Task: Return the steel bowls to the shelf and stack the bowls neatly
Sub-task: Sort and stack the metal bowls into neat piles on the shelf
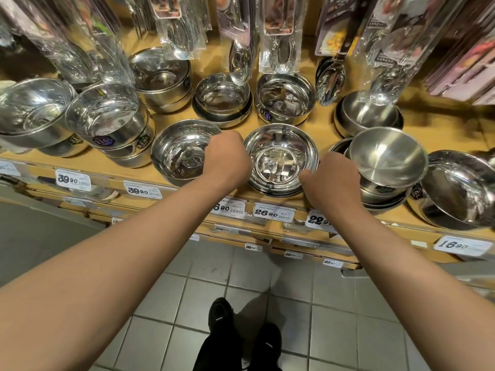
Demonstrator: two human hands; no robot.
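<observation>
A shop aisle with a grey tiled floor (241,290) runs under a long wooden shelf (316,124) crowded with steel bowls, price tags (273,212) along its front edge and packaged utensils (241,36) hanging above. The step in hand looks like seating the centre stack (281,159) of shallow bowls squarely near the shelf's front edge: the left hand (227,159) has its fingers curled over the stack's left rim, the right hand (330,178) curls against the right rim and side — both gripping, though the fingertips are hidden from this view. To do it well, I would keep the pull even on both sides so the nested bowls settle level, rims concentric, and ease the stack back from the edge before letting go. The tilted matte bowl (388,156) just to the right sits crooked on its pile and probably wants straightening next — it could slide. Counted by piles, since nested bowls cannot be told apart: about ten stacks or single bowls show on the shelf, five or so along the front and five behind. Around ten price tags are visible, two hands, and two black shoes (243,336) on the floor.
</observation>
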